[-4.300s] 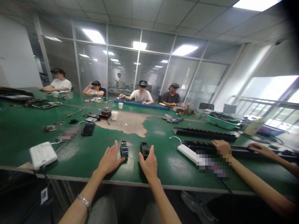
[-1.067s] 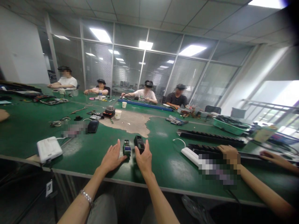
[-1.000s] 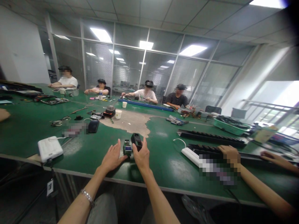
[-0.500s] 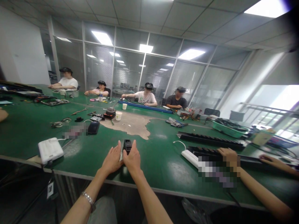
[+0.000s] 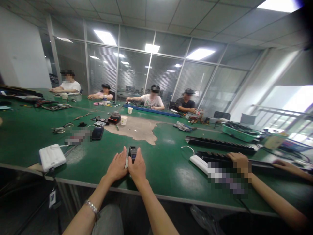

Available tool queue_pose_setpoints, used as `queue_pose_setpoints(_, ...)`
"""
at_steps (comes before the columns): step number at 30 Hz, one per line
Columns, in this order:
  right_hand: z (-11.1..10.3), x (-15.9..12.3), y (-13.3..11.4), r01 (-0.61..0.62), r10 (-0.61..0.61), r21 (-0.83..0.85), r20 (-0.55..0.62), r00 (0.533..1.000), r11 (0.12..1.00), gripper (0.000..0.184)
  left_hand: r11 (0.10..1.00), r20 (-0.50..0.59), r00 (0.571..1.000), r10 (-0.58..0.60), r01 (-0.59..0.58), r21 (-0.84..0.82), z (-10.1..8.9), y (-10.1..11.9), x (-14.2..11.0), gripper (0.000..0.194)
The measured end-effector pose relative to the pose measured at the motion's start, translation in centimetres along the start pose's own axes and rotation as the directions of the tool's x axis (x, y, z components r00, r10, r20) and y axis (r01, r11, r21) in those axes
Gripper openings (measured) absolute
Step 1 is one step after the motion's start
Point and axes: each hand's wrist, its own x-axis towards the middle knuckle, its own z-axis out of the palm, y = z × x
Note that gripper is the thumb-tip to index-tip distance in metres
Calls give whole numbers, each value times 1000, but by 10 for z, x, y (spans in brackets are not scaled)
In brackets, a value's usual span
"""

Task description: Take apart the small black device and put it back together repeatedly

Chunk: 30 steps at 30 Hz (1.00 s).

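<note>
Black plastic-looking case is what we have in our right hand, near the middle of the green table. Our thumb is on its left side and our fingers are on its right, so that grip is closed on it, and its far end pokes out past them. We keep our left hand open just to the left of the case, fingers pointing up. We cannot tell if that hand touches it. A white box is well to the left, and a paper cup is farther away.
</note>
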Motion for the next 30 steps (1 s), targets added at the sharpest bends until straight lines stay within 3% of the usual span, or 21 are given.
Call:
queue_pose_setpoints(7, -8, 8, -11, -87, 88, -25, 47, 995, 996, 68, 1000, 3, 1000, 3, -3, -8, -3, 2, -2, 96)
queue_pose_setpoints(12, -30, 23, -13, -61, 68, 93, -71, 995, 994, 71, 999, -2, 1000, 3, -3, -50, -3, 1, 0, 100)
queue_pose_setpoints(16, -48, 28, 13, -71, 87, 109, -155, 984, 991, 70, 996, -19, 1000, -10, 8, -89, -1, 0, 3, 97)
queue_pose_setpoints(22, -47, 9, 62, -147, 146, -5, -128, 981, 989, 70, 992, 12, 1000, -3, 4, -124, -2, -3, 5, 96)
queue_pose_setpoints(30, -39, -9, 74, -62, 54, -46, -157, 986, 997, 77, 992, 61, 997, -38, 45, -114, 1, -3, 8, 100)
